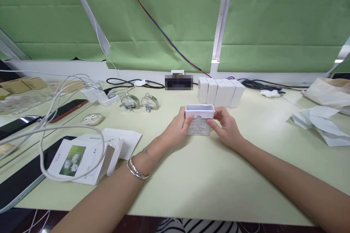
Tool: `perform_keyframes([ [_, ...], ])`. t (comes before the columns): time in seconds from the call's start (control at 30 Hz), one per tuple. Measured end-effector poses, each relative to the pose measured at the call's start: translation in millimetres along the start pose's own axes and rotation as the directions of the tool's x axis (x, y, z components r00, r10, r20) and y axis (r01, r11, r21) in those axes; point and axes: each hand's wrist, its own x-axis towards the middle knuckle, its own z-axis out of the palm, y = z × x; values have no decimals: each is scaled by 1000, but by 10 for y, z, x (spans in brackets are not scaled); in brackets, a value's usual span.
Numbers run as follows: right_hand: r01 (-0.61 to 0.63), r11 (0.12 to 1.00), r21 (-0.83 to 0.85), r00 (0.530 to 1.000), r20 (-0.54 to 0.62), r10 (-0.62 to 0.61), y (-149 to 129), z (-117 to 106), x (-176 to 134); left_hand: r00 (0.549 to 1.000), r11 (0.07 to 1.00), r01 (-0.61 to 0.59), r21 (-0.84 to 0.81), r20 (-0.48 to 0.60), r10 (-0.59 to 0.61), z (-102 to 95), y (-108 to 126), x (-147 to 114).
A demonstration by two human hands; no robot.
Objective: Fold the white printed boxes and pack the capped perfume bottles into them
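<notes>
A small white carton (199, 126) with fine print on its near face stands upright at the middle of the table, its top end open. My left hand (182, 125) grips its left side, thumb on the front face. From the right, my right hand (224, 123) holds the other side with thumb and fingers at the upper edge. What is inside the carton cannot be seen. Behind it stands a row of several closed white boxes (221, 93). To the left of the carton lie two round clear glass bottles (150, 102) (129, 102).
An opened printed carton (87, 164) lies at the left near a dark phone-like device (27, 171). White cables loop over a power strip (101, 96). Crumpled paper (322, 123) and a cloth bag (328, 93) are at the right, with coiled black cable (259, 85) by the wall.
</notes>
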Motion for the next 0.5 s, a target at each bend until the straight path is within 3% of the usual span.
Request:
perform_keyframes([
  [0.13, -28, 999, 33, 1000, -11, 29, 6, 17, 1, 999, 994, 45, -98, 19, -43, 11, 26, 5],
  [0.23, -39, 999, -26, 987, -154, 35, 31, -27, 21, 988, 982, 154, -107, 39, -151, 18, 18, 9],
  [0.33, 7, 963, -270, 934, -343, -104, 51, -147, 74, 967, 967, 256, 17, 17, -256, 15, -21, 4],
  [0.4, 45, 887, -459, 917, -333, -219, 45, -248, 124, 963, 960, 265, 87, 31, -269, 10, -53, -6],
  [0.5, 27, 717, -696, 935, -236, -264, 23, -385, 191, 971, 961, 219, 170, 64, -232, 5, -86, -22],
])
